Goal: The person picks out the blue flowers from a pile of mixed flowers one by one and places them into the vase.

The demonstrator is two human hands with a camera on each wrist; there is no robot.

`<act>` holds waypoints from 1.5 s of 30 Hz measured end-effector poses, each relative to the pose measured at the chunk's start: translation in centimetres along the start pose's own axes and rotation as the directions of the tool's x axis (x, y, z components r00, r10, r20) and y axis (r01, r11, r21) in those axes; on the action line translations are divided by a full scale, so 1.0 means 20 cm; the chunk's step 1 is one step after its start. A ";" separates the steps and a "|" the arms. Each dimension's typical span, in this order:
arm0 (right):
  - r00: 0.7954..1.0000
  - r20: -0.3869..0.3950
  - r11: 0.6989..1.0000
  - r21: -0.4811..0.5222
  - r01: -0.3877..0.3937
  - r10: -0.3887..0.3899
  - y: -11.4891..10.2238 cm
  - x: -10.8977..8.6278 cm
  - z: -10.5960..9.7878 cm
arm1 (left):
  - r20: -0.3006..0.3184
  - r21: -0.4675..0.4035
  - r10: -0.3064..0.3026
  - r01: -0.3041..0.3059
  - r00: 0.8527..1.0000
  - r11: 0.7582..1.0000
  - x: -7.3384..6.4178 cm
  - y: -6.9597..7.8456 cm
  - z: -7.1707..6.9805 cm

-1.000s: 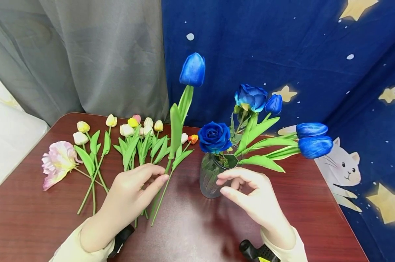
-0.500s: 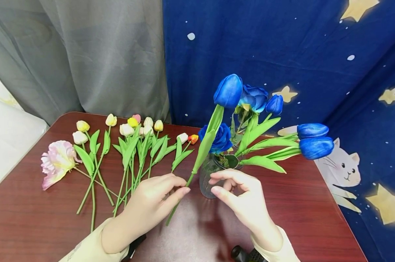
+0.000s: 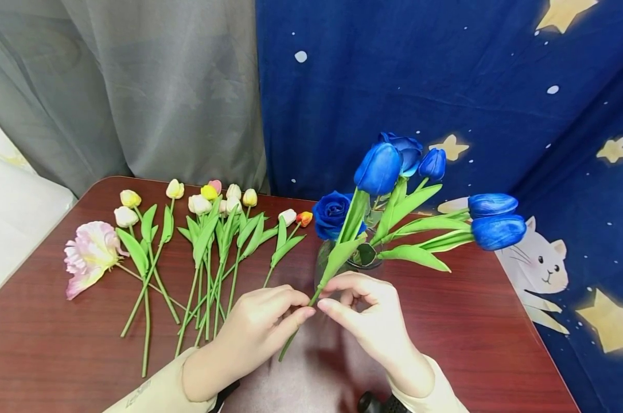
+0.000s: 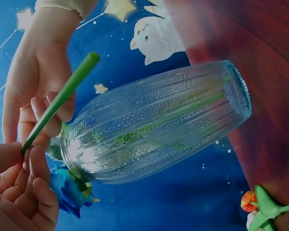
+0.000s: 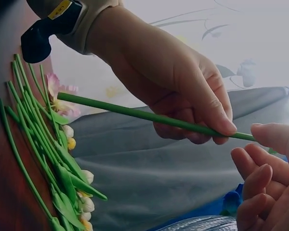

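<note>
In the head view my left hand (image 3: 265, 321) pinches the green stem of a blue tulip (image 3: 378, 169) between thumb and fingertips. The tulip leans up to the right, its blossom overlapping a blue rose behind it. My right hand (image 3: 365, 315) is beside the stem, its thumb and fingers loosely bent around a gap. In the right wrist view the right thumb (image 5: 274, 137) overlaps the stem, while the fingers stand apart from it. Behind the hands, a ribbed clear glass vase (image 4: 154, 120) holds another blue rose (image 3: 334, 215) and several blue tulips (image 3: 497, 232).
Several white and yellow tulips (image 3: 200, 205) lie across the left and middle of the brown table (image 3: 456, 332). A large pink flower (image 3: 94, 252) lies at far left, and an orange tulip (image 3: 304, 218) near the vase. Grey (image 3: 187, 86) and blue starry curtains (image 3: 368, 69) hang behind.
My left hand has carried the blue tulip rightward, its blossom now lower and in front of the vase flowers. My right hand has shifted left to meet the stem.
</note>
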State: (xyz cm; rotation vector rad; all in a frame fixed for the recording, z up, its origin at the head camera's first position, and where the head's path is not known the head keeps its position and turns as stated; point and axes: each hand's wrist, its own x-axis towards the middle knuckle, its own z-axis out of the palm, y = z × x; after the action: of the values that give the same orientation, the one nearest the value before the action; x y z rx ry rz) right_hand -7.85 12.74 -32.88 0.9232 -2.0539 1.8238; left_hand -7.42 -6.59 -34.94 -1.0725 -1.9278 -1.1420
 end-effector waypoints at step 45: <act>0.926 -0.329 0.977 -0.162 0.137 -0.184 -0.04 0.00 -0.13 | 0.203 0.185 -0.415 0.381 0.887 0.906 0.01 -0.19 0.04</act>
State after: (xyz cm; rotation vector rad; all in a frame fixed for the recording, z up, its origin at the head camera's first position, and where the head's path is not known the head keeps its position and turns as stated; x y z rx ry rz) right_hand -7.91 15.16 -31.89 0.6595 -1.8036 1.6045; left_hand -11.00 -6.84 -36.49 -0.7823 -2.4643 -1.1046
